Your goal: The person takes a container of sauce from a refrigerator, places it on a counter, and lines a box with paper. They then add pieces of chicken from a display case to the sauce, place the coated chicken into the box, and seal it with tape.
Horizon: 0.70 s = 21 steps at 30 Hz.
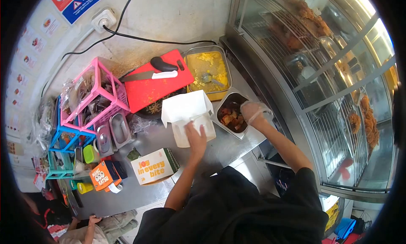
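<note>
A white paper food box [186,106] stands with its lid raised on the metal counter. My left hand [196,139] reaches over its near part, fingers apart and touching the inside. To the right is a deep metal pan [238,135] holding chunks of food in dark reddish sauce [231,118]. My right hand [254,113], in a clear plastic glove, is at the pan's right rim with its fingertips over the food. The glove blurs those fingers, and I cannot make out whether they hold anything.
Behind the box lie a red cutting board [163,91] with a knife [148,75] and a tray of yellow food [207,68]. Printed boxes [153,167] and pink baskets [95,94] are leftward. A glass display case [313,75] borders the right. Another person's hand [94,220] shows lower left.
</note>
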Motion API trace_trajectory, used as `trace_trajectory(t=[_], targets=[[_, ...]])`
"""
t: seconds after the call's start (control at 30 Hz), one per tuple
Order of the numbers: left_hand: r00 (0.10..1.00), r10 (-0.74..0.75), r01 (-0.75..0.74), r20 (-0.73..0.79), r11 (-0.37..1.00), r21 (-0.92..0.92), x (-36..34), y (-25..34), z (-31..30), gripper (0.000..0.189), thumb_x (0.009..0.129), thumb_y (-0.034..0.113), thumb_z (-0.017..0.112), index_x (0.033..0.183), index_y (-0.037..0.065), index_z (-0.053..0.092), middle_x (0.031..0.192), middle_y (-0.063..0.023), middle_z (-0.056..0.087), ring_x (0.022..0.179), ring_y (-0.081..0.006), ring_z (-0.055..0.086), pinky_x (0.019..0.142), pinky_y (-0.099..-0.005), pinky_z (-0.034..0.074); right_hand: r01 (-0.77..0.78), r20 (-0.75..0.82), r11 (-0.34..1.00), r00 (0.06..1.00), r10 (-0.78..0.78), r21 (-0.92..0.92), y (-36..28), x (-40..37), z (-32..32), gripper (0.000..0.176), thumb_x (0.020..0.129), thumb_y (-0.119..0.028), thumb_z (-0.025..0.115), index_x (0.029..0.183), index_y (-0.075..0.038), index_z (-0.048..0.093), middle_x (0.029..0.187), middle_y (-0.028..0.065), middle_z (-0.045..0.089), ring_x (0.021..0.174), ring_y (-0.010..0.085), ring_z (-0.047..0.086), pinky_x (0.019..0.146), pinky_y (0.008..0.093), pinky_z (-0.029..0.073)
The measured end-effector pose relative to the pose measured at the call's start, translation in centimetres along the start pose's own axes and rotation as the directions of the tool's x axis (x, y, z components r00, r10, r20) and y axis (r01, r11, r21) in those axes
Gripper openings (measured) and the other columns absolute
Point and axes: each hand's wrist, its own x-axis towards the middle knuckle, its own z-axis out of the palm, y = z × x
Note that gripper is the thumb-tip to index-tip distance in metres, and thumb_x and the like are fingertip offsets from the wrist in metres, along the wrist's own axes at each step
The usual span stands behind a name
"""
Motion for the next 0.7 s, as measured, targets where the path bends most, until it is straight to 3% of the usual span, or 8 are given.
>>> trace_trajectory(t=[0.03, 0.07, 0.1, 0.13, 0.27, 0.33, 0.57, 0.7], targets=[[0.994, -0.015, 0.043, 0.106, 0.962, -0.269, -0.5, 0.1, 1.0, 0.029, 0.082, 0.013, 0.054, 0.101, -0.007, 0.047, 0.074, -0.0173, 0.057, 0.071, -0.0327, 0.061, 0.06, -0.0409, 0.048, -0.014, -0.028, 0.999, 1.0, 0.015, 0.034, -0.2, 0.0, 0.1, 0.02, 0.069, -0.027, 0.063, 0.08, -0.011, 0.066, 0.086, 0.0096, 0.065, 0.081, 0.0253, 0.063, 0.064, 0.0392, 0.051], [0.994, -0.018, 0.048, 0.112, 0.962, -0.27, -0.8, 0.9, 1.7, 0.029, 0.082, 0.013, 0.054, 0.101, -0.007, 0.047, 0.074, -0.0173, 0.057, 0.071, -0.0327, 0.061, 0.06, -0.0409, 0.048, -0.016, -0.021, 0.999, 1.0, 0.016, 0.033, -0.7, 0.2, 0.9, 0.02, 0.069, -0.027, 0.063, 0.08, -0.011, 0.066, 0.086, 0.0096, 0.065, 0.081, 0.0253, 0.063, 0.064, 0.0392, 0.051], [0.91, -0.206, 0.35, 0.359, 0.847, -0.4, -1.1, 1.8, 2.6, 0.025, 0.084, 0.013, 0.052, 0.1, -0.006, 0.047, 0.079, -0.0163, 0.056, 0.07, -0.0276, 0.061, 0.06, -0.0355, 0.05, -0.045, 0.003, 0.997, 0.999, 0.045, 0.069, -1.5, 0.5, 1.7, 0.021, 0.068, -0.027, 0.064, 0.08, -0.01, 0.066, 0.086, 0.0108, 0.064, 0.081, 0.0255, 0.063, 0.065, 0.0377, 0.051], [0.734, -0.312, 0.63, 0.603, 0.644, -0.433, -1.2, 2.3, 3.4, 0.023, 0.087, 0.014, 0.051, 0.098, -0.006, 0.048, 0.084, -0.0153, 0.055, 0.068, -0.0225, 0.061, 0.061, -0.03, 0.053, -0.076, 0.023, 0.992, 0.997, 0.074, 0.101, -2.1, 0.4, 1.4, 0.023, 0.066, -0.027, 0.066, 0.079, -0.008, 0.066, 0.085, 0.012, 0.064, 0.081, 0.0257, 0.063, 0.066, 0.0362, 0.051], [0.657, -0.304, 0.743, 0.69, 0.418, -0.523, -0.8, 2.9, 4.1, 0.015, 0.089, 0.011, 0.046, 0.091, -0.003, 0.048, 0.083, -0.0141, 0.056, 0.071, -0.0217, 0.061, 0.062, -0.0311, 0.055, 0.029, -0.159, 0.938, 0.987, 0.028, 0.344, -2.9, -0.4, 0.9, 0.014, 0.071, -0.018, 0.058, 0.076, -0.007, 0.064, 0.081, 0.0159, 0.063, 0.079, 0.0297, 0.062, 0.067, 0.0387, 0.049], [0.616, -0.315, 0.785, 0.722, 0.324, -0.529, -0.2, 3.0, 3.9, 0.012, 0.09, 0.008, 0.042, 0.087, -0.002, 0.047, 0.081, -0.0142, 0.056, 0.071, -0.022, 0.061, 0.065, -0.0329, 0.055, 0.064, -0.194, 0.941, 0.981, 0.002, 0.333, -3.0, -1.3, 0.5, 0.013, 0.071, -0.016, 0.056, 0.076, -0.006, 0.064, 0.081, 0.0163, 0.063, 0.079, 0.0304, 0.062, 0.067, 0.0391, 0.049], [0.607, -0.297, 0.795, 0.738, 0.258, -0.55, -0.6, 2.8, 3.6, 0.012, 0.09, 0.01, 0.045, 0.086, -0.001, 0.045, 0.08, -0.0121, 0.055, 0.071, -0.0212, 0.06, 0.066, -0.0337, 0.055, 0.205, -0.122, 0.963, 0.975, -0.186, 0.176, -4.1, -1.0, 1.8, 0.015, 0.072, -0.015, 0.054, 0.073, -0.005, 0.064, 0.079, 0.0151, 0.063, 0.076, 0.0294, 0.062, 0.066, 0.038, 0.049], [0.631, -0.264, 0.776, 0.73, 0.242, -0.583, -0.6, 2.9, 3.8, 0.013, 0.089, 0.012, 0.048, 0.083, 0.001, 0.043, 0.078, -0.0113, 0.055, 0.069, -0.0202, 0.059, 0.066, -0.0334, 0.055, 0.096, -0.242, 0.97, 0.969, -0.041, 0.222, -1.2, 0.1, 1.2, 0.012, 0.067, -0.011, 0.054, 0.071, -0.006, 0.064, 0.079, 0.0149, 0.063, 0.073, 0.0288, 0.063, 0.06, 0.0394, 0.05]])
